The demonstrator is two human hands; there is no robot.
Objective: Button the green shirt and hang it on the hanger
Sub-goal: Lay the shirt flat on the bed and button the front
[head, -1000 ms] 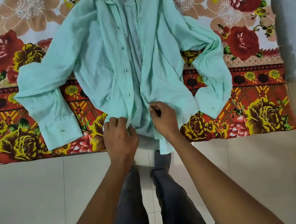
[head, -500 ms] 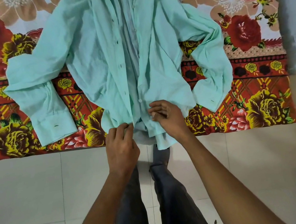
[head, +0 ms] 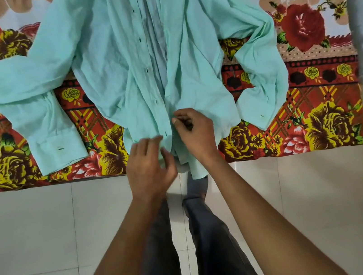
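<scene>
Our right hand (head: 195, 132) sits at the lower front of the green shirt (head: 102, 62), thumb and forefinger curled together as if pinching the button-side edge, though the cloth between them is hard to make out. Our left hand (head: 149, 164) is blurred with motion just beside it; its fingers look loosely curved over the buttonhole placket near the hem, and we cannot tell whether they grip the fabric or only rest on it.

A second ago both hands held the two front edges apart near the hem, with a strip of the shirt's inside showing between them. Now the edges meet below the right hand, and the left hand has dropped lower and turned. We judge that the bottom button is being worked or has just been closed; the blur and the right hand's knuckles hide the button itself, so we cannot confirm it. Higher up, the front still gapes, with dark buttonholes (head: 147, 69) visible along the left placket, so most of the buttoning remains.

The shirt lies face up on the floral bedspread (head: 315, 120), sleeves spread to either side, its hem hanging over the bed's edge above the tiled floor (head: 47, 229). The collar is cut off at the top of the view, and no hanger is in sight.
</scene>
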